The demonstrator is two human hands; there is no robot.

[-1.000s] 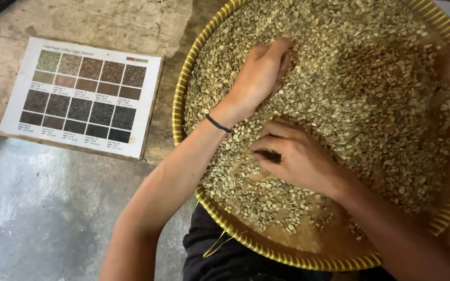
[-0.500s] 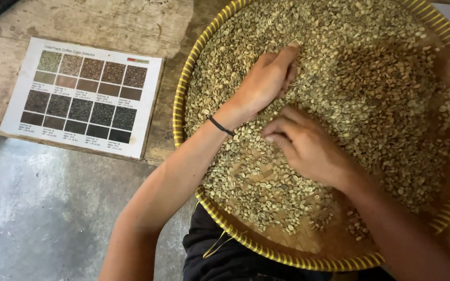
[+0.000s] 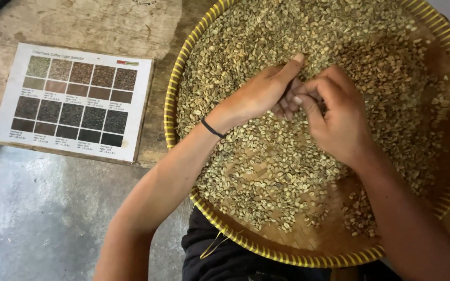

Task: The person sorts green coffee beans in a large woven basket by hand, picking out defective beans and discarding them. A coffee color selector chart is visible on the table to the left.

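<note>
From the head camera, looking straight down, one round woven tray (image 3: 175, 78) with a yellow-banded rim fills the right side of the scene, resting on the person's lap at its near edge, and it carries a broad layer of pale green coffee beans (image 3: 339, 31), far too many to count. The beans lie thick across the far and middle part of the tray, while the near edge shows bare brown weave with only scattered beans. Two hands meet over the middle of the heap. The left hand (image 3: 261, 93), with one thin black band (image 3: 212, 128) at its wrist, lies half cupped on the beans with fingers stretched toward the far side. The right hand (image 3: 339, 117) is curled narrow, its fingertips pinched together right against the left hand's fingers, seemingly on a bean or two, though I cannot make out what is between them. It looks like the picking-over step of sorting; the next move would call for a fine pinch and a clean lift. To the left, one printed card (image 3: 74, 101) with twenty colour swatches lies on the wooden desk (image 3: 105, 21), well apart from the tray.
</note>
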